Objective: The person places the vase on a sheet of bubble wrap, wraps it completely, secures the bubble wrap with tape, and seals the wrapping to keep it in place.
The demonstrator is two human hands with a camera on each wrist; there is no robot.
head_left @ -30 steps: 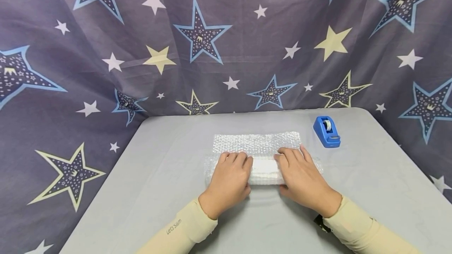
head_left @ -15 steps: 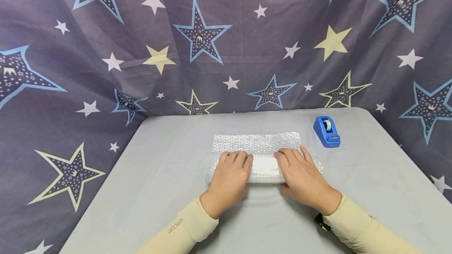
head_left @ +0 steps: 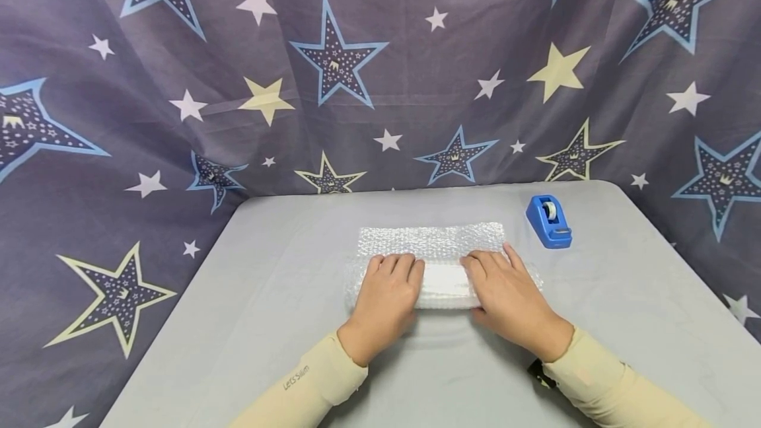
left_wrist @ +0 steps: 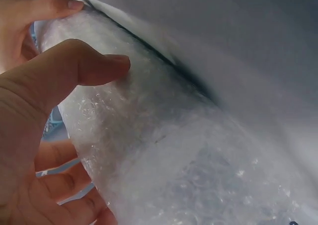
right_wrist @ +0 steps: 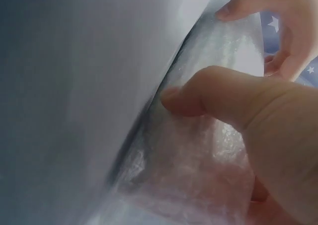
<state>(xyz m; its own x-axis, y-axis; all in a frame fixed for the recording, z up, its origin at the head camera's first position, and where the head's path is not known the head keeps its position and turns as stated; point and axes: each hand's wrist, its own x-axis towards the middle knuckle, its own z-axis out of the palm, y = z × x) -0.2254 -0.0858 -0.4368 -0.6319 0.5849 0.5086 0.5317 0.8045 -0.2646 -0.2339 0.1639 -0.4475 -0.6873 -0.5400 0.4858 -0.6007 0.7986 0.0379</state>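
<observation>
A roll of bubble wrap lies crosswise on the table, with something white showing through its middle. What is wrapped inside cannot be made out. Behind the roll, a flat flap of the wrap stretches over the tabletop. My left hand grips the left part of the roll, fingers over the top and thumb on the near side, as the left wrist view shows. Toward the right end, my right hand grips it the same way. In the right wrist view its thumb presses against the plastic.
A blue tape dispenser with a roll of tape stands at the back right of the grey-covered table. Behind and along the sides hangs a dark curtain printed with stars.
Both thumbs have slid a little further under the near side of the roll. The roll and its flap stay nearly in the same place.
</observation>
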